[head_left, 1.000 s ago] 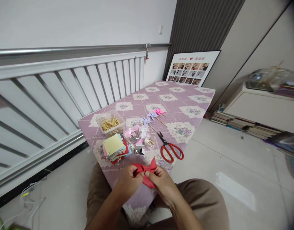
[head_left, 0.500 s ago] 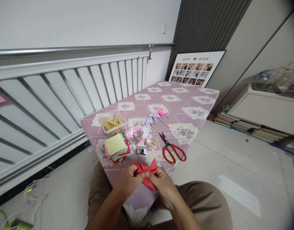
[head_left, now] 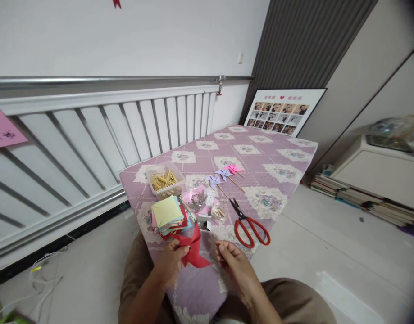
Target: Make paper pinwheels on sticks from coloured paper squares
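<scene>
A red paper pinwheel (head_left: 193, 249) is pinched at its left side in my left hand (head_left: 173, 261), thumb near its centre. Off to the right and apart from it, my right hand (head_left: 234, 265) has thumb and fingertips pressed together; anything between them is too small to make out. Just beyond the pinwheel sit a small white box (head_left: 204, 222) of pins and a round clear container (head_left: 219, 213). Red-handled scissors (head_left: 252, 227) lie with blades apart, right of these. To the left is a stack of coloured paper squares (head_left: 166, 211).
A clear plastic box (head_left: 156, 173) holds wooden sticks. Beside it is a pink tray (head_left: 184, 198) with small metal pieces. Two lilac pinwheels (head_left: 214, 181) and a pink pinwheel (head_left: 233, 168) lie farther back on the patterned tablecloth (head_left: 202, 288). A white radiator (head_left: 142, 130) runs along the left.
My right hand has let go of the red paper and moved right. My left hand keeps hold, and the paper now shows spread pinwheel blades. The camera view has shifted.
</scene>
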The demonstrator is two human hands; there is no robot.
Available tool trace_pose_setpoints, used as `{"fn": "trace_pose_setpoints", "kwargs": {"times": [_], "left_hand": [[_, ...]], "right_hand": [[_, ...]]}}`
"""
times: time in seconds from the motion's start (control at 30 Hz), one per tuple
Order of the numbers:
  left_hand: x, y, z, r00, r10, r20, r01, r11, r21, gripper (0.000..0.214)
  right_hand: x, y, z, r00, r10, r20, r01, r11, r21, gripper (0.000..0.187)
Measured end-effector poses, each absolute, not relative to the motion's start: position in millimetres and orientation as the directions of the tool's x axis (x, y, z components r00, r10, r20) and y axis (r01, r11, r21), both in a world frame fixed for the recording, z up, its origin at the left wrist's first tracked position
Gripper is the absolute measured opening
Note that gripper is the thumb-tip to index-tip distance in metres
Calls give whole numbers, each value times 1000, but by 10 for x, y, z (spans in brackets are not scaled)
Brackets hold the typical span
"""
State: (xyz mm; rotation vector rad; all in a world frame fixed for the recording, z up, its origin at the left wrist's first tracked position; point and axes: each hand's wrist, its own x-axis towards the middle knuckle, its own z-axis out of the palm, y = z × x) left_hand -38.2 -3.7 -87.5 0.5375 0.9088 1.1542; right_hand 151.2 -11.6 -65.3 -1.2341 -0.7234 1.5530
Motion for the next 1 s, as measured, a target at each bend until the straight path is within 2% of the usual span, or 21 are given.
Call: {"fn": "trace_pose_setpoints", "kwargs": {"times": [0.17, 0.33, 0.47, 0.63, 0.73, 0.83, 1.0], "left_hand": [[-385, 61, -992, 271, 910, -314, -684, 412, 602, 18], [-403, 157, -1149, 328, 882, -338, -766, 458, 451, 22], [-380, 165, -1194, 361, 887, -288, -766, 458, 452, 22], [-346, 168, -1159, 373, 895, -243, -787, 444, 429, 24], [-341, 188, -1150, 393, 895, -211, -790, 446, 422, 27], [-331, 210, -1147, 376, 906, -197, -802, 424, 420, 28], [-325, 221, -1088, 381, 900, -209, -813, 434, 387, 25]], "right_hand": [[1480, 111, -584, -27, 978, -207, -23, -208, -978, 34], [1368, 535, -310, -123, 991, -61, 150, -42, -988, 27], [1134, 949, -37, -213, 975, 71, 305, 135, -943, 22], [659, 1473, 266, -308, 933, 186, 506, 326, -798, 20], [353, 1767, 349, -388, 906, 168, 613, 390, -688, 19], [72, 2041, 335, -446, 890, 91, 706, 413, -575, 16], [-295, 2422, 220, -486, 871, -70, 794, 406, -453, 28]]}}
